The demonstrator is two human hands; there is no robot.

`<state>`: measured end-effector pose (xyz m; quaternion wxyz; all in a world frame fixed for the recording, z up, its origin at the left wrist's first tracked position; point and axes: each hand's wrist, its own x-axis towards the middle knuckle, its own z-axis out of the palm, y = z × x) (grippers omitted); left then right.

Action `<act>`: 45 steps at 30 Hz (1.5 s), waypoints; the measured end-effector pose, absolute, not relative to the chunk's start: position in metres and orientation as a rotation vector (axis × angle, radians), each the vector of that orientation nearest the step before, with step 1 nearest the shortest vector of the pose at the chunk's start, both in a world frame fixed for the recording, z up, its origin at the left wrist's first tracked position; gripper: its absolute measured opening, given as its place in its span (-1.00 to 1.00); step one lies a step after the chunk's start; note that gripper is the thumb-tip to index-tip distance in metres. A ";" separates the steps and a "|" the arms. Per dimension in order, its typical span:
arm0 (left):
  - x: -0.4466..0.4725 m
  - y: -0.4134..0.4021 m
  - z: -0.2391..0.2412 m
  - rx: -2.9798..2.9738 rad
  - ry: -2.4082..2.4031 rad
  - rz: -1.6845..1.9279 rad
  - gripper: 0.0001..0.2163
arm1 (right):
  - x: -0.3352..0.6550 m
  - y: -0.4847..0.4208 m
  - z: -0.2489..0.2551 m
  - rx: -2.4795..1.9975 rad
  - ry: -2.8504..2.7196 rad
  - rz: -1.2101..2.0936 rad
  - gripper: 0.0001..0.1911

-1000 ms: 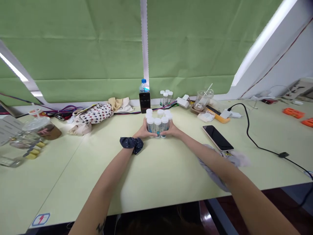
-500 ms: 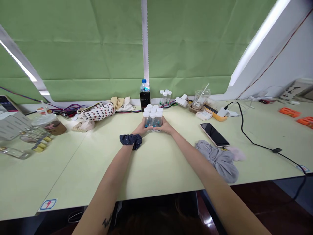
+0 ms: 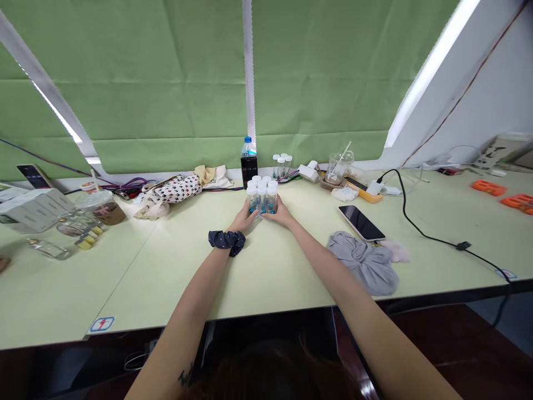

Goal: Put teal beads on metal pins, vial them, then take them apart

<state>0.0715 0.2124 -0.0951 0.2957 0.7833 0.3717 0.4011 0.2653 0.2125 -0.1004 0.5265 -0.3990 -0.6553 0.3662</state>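
A tight cluster of several clear vials [image 3: 262,199] with white caps stands upright in the middle of the table, bits of blue showing inside them. My left hand [image 3: 245,217] is wrapped round the cluster's left side, its thumb along the front. From the right, my right hand [image 3: 280,213] presses on the other side, thumb also in front. The fingers behind the vials are hidden. Just behind stand a phone [image 3: 249,169] showing a timer and a bottle [image 3: 248,146] with a blue cap. A dark dotted scrunchie [image 3: 227,241] circles my left wrist.
More white-capped vials [image 3: 282,165] stand at the back. Right of my arms lie a phone [image 3: 361,223], a grey cloth [image 3: 365,262] and a black cable [image 3: 433,233]. A plastic cup [image 3: 339,166] stands behind. Leftward are patterned cloth [image 3: 178,190], a drink cup [image 3: 104,206] and glass bottles [image 3: 49,249].
The camera view has shifted slightly, tilting down and left. Both hands stay on the vial cluster, whose front row now looks less even, with a gap between vials in front.
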 end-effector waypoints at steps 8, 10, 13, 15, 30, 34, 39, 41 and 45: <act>0.067 0.209 -0.105 2.023 1.114 1.191 -0.47 | 0.267 0.212 -0.109 -1.019 -1.535 0.821 0.06; 0.066 0.211 -0.109 1.997 1.163 1.267 -0.49 | 0.268 0.212 -0.113 -1.049 -1.520 0.791 0.07; 0.066 0.213 -0.113 2.015 1.171 1.320 -0.54 | 0.269 0.210 -0.118 -1.092 -1.518 0.737 0.05; 0.067 0.214 -0.114 2.048 1.172 1.301 -0.56 | 0.269 0.209 -0.120 -1.100 -1.535 0.712 0.03; 0.069 0.207 -0.105 2.118 1.197 1.284 -0.74 | 0.265 0.200 -0.116 -1.164 -1.471 0.710 -0.08; 0.068 0.194 -0.094 2.076 1.286 1.163 -0.76 | 0.260 0.179 -0.099 -1.158 -1.423 0.438 -0.06; 0.058 0.163 -0.085 2.314 1.200 1.035 -0.85 | 0.245 0.138 -0.067 -1.103 -1.593 0.190 -0.34; 0.052 0.147 -0.084 2.468 1.135 0.938 -0.84 | 0.234 0.127 -0.061 -1.107 -1.752 0.216 -0.42; 0.047 0.127 -0.084 2.579 1.211 0.824 -0.76 | 0.218 0.121 -0.063 -1.228 -1.796 0.232 -0.63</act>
